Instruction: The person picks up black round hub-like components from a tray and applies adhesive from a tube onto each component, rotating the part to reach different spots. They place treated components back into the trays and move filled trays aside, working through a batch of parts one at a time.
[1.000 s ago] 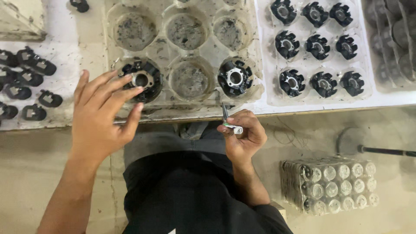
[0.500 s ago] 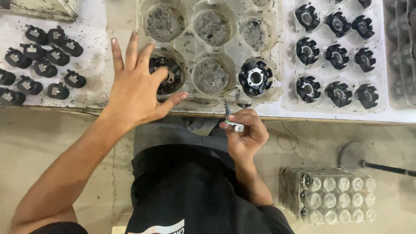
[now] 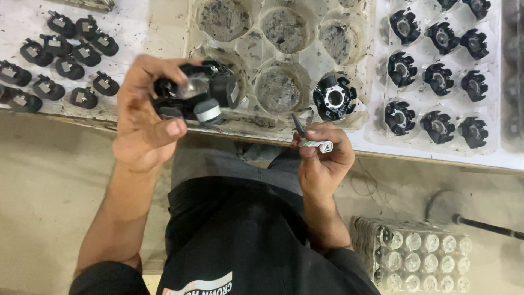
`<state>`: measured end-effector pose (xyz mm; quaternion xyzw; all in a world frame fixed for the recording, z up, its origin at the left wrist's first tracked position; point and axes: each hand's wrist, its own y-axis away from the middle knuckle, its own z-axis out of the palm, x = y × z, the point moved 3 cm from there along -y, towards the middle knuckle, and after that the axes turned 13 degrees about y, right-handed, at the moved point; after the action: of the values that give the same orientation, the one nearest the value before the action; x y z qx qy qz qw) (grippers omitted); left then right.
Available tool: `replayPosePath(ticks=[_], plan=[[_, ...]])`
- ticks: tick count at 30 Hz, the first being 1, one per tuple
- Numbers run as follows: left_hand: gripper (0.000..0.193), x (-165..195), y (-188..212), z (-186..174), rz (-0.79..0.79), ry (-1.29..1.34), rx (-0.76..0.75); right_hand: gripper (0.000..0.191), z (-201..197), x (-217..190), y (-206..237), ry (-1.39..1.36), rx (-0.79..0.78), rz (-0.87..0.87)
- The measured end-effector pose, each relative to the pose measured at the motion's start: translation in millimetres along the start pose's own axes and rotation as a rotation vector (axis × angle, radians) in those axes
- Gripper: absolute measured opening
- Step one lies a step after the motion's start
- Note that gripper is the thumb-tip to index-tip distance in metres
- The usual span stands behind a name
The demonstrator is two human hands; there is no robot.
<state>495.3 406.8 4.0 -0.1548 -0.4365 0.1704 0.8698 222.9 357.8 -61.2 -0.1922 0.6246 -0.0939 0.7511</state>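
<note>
Above the front edge of the bench (image 3: 164, 33), lifted clear of its tray, a black motor housing (image 3: 194, 95) sits in the left hand (image 3: 144, 123). Housing: black plastic, roughly round, with blocky lugs around the rim, a pale metallic centre and one grey-white cylindrical cap on the underside; surface looks dusty. Left-hand fingers curl over its top and the thumb presses from below, so that hand is clamped on the part. Right hand (image 3: 322, 158) held lower and to the right, just off the bench edge, closed around a small tool (image 3: 311, 139) with a dark pointed tip angled up-left and a pale wrapped grip; the two hands are well apart. Behind the housing: a clear, grimy moulded tray (image 3: 248, 117) with round wells, most holding only grey residue; one second black housing (image 3: 334, 98) with a bright central ring remains in the front right well. Right of that, a white tray (image 3: 382, 82) carries rows of similar black housings. Left on the bench, a cluster of small black clips (image 3: 60, 60) with grey inserts. On the floor, lower right, a stack of clear cup trays (image 3: 415, 257) stands beside a dark cable (image 3: 486, 225).
</note>
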Motion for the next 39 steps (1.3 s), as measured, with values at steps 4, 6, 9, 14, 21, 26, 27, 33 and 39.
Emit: replayPosePath(ticks=[4,6,9,14,21,26,27,33,39], plan=[[0.065,-15.4,-4.2,10.2,0.06,0.543,0.06,0.018,18.0,-17.2,1.4,-0.011,-0.099,-0.041],[0.068,-21.1,-10.1,17.5,-0.031,0.789,0.134,0.017,30.2,-25.1,1.2,-0.009,-0.14,-0.063],[0.054,-23.7,-16.6,34.3,0.048,0.638,0.021,0.017,45.8,-36.8,2.5,0.012,-0.19,-0.084],[0.044,-30.1,-15.4,52.5,0.152,0.303,-0.093,0.018,52.3,-60.1,7.0,0.1,-0.247,-0.186],[0.037,-21.8,-10.6,67.7,0.185,0.142,-0.222,0.015,49.8,-70.1,3.7,0.138,-0.252,-0.17],[0.031,-18.3,-12.4,69.3,0.173,0.019,-0.29,0.015,46.8,-68.1,-2.3,0.152,-0.293,-0.077],[0.03,-19.7,-12.6,69.5,0.171,0.019,-0.286,0.015,46.1,-67.5,-3.5,0.151,-0.301,-0.079],[0.026,-30.3,-13.7,67.0,0.131,0.114,-0.26,0.017,41.6,-63.3,-5.5,0.173,-0.315,-0.064],[0.028,-36.4,-17.7,62.2,0.151,0.093,-0.228,0.021,40.4,-61.5,-5.5,0.207,-0.306,-0.085]])
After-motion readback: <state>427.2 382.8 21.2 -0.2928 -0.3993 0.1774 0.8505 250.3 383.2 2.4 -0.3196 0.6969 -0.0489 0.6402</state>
